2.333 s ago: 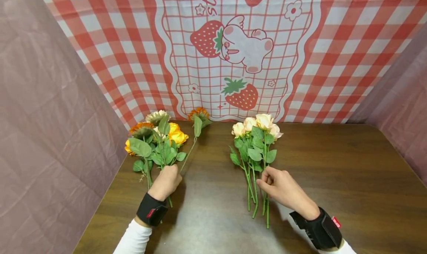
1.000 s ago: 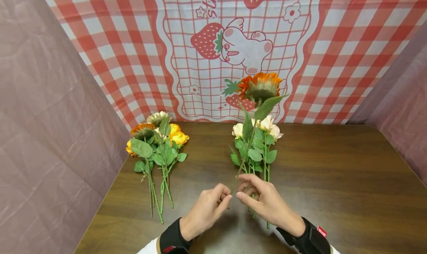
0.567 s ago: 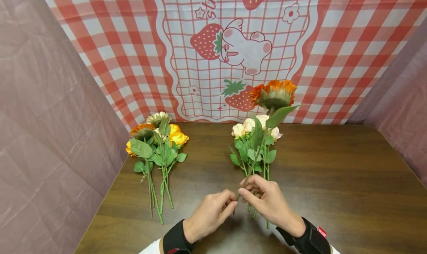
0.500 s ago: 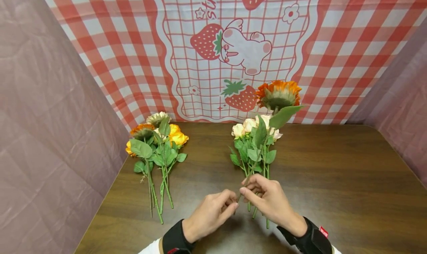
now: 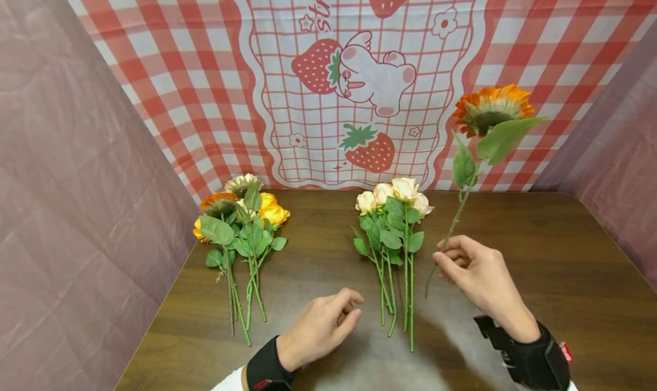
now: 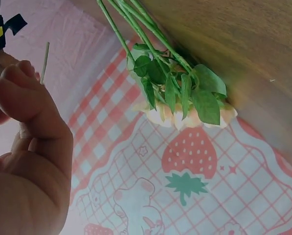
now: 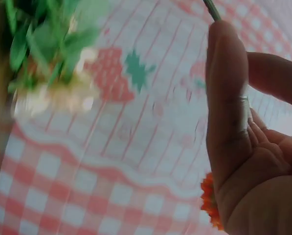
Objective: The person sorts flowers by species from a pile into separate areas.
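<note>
My right hand (image 5: pixel 477 274) pinches an orange sunflower (image 5: pixel 493 111) by its lower stem, between thumb and fingers. The bloom leans up and right, above the table, with its back and green leaves facing me. In the right wrist view only a bit of stem and an orange edge of the sunflower (image 7: pixel 212 200) show past the hand. My left hand (image 5: pixel 323 325) hovers over the table with loosely bent fingers and holds nothing. Between the two hands, a little farther back, lies a bunch of cream roses (image 5: pixel 392 220), its stems toward me.
At the left of the brown table (image 5: pixel 318 237) lies a mixed bunch of flowers (image 5: pixel 241 225) in orange, yellow and cream, stems toward me. A red-checked strawberry cloth (image 5: pixel 359 94) hangs behind the table. Pink drapes (image 5: pixel 92 208) stand at the sides.
My left hand lifted the sunflower from the left bunch and passed it to the right hand. The right hand then carried it rightward and up, while the left hand let go and stayed near the middle.
</note>
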Demonstrator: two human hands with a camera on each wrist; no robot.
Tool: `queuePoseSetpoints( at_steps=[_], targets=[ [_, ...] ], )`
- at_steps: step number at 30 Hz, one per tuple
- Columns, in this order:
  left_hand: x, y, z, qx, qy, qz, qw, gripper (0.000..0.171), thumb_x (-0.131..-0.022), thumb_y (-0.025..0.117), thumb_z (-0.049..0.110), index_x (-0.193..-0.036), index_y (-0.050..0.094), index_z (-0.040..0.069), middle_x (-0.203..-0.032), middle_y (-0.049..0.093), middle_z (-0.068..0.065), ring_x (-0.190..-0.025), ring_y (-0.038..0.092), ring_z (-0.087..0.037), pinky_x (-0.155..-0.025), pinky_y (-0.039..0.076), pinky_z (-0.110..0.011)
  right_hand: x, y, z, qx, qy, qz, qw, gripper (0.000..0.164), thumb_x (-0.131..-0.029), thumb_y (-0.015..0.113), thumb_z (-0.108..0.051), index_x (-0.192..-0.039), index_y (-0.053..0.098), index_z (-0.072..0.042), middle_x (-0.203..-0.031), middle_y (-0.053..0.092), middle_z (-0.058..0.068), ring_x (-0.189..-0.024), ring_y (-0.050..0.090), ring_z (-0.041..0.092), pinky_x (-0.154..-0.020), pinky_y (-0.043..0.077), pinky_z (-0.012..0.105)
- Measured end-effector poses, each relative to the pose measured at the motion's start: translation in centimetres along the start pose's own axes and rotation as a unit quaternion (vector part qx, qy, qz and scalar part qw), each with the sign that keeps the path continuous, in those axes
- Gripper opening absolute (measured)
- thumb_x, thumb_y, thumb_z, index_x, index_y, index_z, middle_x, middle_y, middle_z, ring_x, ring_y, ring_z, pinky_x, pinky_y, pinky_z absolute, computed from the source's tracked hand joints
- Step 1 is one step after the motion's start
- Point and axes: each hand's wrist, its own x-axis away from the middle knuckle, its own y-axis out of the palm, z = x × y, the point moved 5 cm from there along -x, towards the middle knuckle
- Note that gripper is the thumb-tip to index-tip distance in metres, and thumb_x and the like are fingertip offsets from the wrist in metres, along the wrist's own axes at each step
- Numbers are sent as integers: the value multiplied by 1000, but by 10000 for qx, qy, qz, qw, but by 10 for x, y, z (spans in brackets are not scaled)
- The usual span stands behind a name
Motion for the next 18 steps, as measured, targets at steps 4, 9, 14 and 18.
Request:
queuePoseSetpoints(
  at_steps=[4, 9, 14, 18],
  targets=[
    [0, 0, 1, -116, 137, 94, 9998, 17, -98, 60, 8, -115, 59, 9, -78, 66, 5, -64, 53, 8, -59, 40, -6, 3, -20, 21, 489, 414, -38, 9979, 13, -90, 71, -4, -102, 65, -1, -76, 70, 4, -58, 64, 2, -50, 48, 21],
    [0, -3, 2, -318, 472, 413, 9975, 19, -93, 64, 3, -111, 60, 6, -74, 64, 6, -60, 46, 8, -57, 38, -5, 10, -34, 51, 806, 1066, -658, 9888, 18, -95, 65, -11, -108, 64, 2, -79, 69, 4, -61, 66, 6, -53, 52, 24],
    [-1, -7, 2, -328, 533, 462, 9970, 19, -92, 64, 2, -111, 60, 6, -73, 63, 6, -60, 46, 8, -57, 37, -5, 19, -42, 78, 1068, 1485, -1285, 9747, 20, -97, 62, -12, -109, 64, 3, -75, 68, 1, -61, 64, 9, -53, 50, 26],
    [-1, -9, 2, -318, 425, 404, 9978, 18, -94, 63, 3, -112, 61, 6, -75, 64, 5, -62, 50, 7, -58, 39, -6, 21, -46, 97, 1129, 1707, -1670, 9645, 22, -97, 60, -10, -109, 63, 8, -72, 66, -1, -60, 64, 14, -53, 50, 27]
  ],
)
